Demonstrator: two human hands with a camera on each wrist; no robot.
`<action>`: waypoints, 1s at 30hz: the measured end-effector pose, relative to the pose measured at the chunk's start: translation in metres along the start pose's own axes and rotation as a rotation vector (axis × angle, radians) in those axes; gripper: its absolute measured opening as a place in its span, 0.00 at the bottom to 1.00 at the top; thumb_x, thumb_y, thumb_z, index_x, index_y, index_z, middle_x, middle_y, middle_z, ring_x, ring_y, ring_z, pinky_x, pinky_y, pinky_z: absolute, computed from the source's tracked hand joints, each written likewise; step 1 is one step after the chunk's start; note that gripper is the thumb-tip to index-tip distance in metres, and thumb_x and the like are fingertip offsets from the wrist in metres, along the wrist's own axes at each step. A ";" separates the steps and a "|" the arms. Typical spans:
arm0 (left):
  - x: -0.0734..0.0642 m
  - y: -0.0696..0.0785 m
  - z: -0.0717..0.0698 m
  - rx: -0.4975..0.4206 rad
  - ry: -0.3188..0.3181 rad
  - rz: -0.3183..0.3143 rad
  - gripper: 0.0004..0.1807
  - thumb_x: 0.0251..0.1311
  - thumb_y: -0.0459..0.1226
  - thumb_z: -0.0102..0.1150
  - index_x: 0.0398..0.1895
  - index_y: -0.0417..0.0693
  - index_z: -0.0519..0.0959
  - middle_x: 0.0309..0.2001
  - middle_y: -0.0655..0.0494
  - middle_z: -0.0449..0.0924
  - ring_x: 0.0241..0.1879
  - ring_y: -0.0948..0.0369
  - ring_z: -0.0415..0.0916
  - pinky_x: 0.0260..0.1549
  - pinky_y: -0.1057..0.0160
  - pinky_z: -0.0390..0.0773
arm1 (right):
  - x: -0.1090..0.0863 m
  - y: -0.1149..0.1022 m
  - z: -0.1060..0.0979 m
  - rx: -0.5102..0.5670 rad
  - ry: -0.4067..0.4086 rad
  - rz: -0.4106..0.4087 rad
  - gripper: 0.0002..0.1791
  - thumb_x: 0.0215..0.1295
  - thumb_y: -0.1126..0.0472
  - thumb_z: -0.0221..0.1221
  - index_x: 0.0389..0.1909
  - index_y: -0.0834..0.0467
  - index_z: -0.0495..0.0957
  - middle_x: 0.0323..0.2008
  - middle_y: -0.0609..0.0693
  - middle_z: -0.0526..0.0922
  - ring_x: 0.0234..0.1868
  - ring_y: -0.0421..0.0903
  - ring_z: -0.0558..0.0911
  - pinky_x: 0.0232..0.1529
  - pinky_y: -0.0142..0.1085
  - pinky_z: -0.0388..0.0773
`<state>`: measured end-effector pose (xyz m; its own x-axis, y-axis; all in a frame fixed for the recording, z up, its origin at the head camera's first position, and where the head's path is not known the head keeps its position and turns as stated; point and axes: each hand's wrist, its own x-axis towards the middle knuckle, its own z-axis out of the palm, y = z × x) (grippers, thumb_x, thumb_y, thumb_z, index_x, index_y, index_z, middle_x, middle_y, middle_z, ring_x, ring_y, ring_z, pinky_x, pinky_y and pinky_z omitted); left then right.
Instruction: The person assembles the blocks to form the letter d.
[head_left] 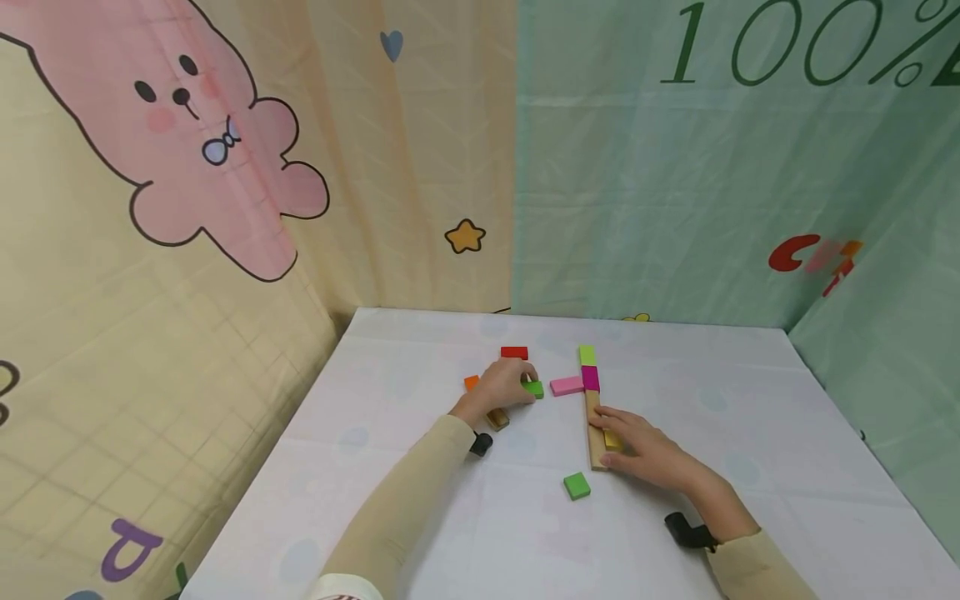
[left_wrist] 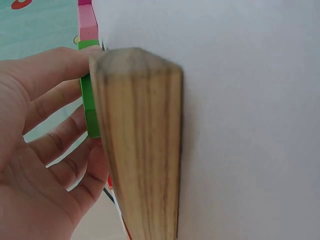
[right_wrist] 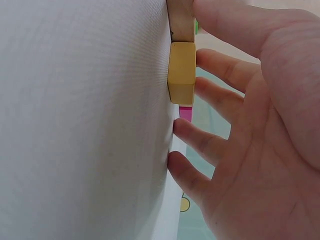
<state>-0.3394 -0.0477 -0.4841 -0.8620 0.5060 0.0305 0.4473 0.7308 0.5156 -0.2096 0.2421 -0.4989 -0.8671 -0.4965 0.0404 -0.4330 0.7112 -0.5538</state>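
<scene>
My left hand (head_left: 501, 385) pinches a green block (head_left: 534, 389) between thumb and fingers, a short gap left of a pink block (head_left: 567, 386). Beneath that wrist lies a wooden block (head_left: 498, 419), large in the left wrist view. My right hand (head_left: 651, 450) rests over a long wooden strip (head_left: 595, 433) and a yellow block (right_wrist: 182, 72), its fingers fairly straight and its thumb near the strip's lower end. A magenta block (head_left: 591, 378) touches the strip's far end, with a lime block (head_left: 587, 356) beyond it. The pink block extends left from the magenta one.
Another green block (head_left: 577, 486) lies alone toward the front of the white table (head_left: 360, 492). Behind the left hand is a red block (head_left: 514, 352), and an orange block (head_left: 471, 382) shows beside it. Printed curtains (head_left: 420, 167) hang behind the table's far edge.
</scene>
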 end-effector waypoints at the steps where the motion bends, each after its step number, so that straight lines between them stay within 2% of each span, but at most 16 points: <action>1: 0.000 0.000 0.001 -0.006 0.004 -0.003 0.12 0.56 0.39 0.73 0.44 0.52 0.86 0.36 0.60 0.80 0.36 0.62 0.74 0.34 0.66 0.75 | 0.000 0.000 0.000 0.000 0.000 0.001 0.36 0.68 0.45 0.63 0.74 0.52 0.67 0.76 0.56 0.59 0.74 0.63 0.58 0.64 0.67 0.61; 7: -0.002 0.004 0.004 -0.028 0.017 -0.046 0.11 0.57 0.40 0.73 0.43 0.51 0.86 0.34 0.61 0.79 0.35 0.61 0.74 0.32 0.67 0.75 | 0.000 0.000 0.000 0.004 0.002 -0.007 0.36 0.68 0.46 0.63 0.74 0.52 0.67 0.76 0.56 0.59 0.74 0.63 0.58 0.64 0.67 0.62; 20: -0.002 0.013 0.011 0.013 0.047 -0.091 0.17 0.52 0.44 0.78 0.42 0.48 0.85 0.34 0.61 0.79 0.33 0.62 0.73 0.32 0.68 0.73 | 0.000 0.001 0.002 0.010 0.001 -0.004 0.36 0.68 0.45 0.63 0.73 0.53 0.68 0.76 0.56 0.59 0.74 0.63 0.58 0.63 0.67 0.61; 30: -0.002 0.016 0.013 -0.033 0.039 -0.092 0.21 0.52 0.47 0.78 0.46 0.49 0.84 0.35 0.60 0.79 0.34 0.61 0.73 0.33 0.67 0.73 | 0.000 0.000 0.001 0.009 0.008 -0.004 0.36 0.69 0.45 0.62 0.74 0.53 0.67 0.76 0.56 0.59 0.74 0.63 0.58 0.63 0.67 0.61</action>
<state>-0.3272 -0.0314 -0.4871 -0.9081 0.4184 0.0149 0.3581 0.7578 0.5455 -0.2090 0.2419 -0.4994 -0.8671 -0.4958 0.0491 -0.4345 0.7043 -0.5614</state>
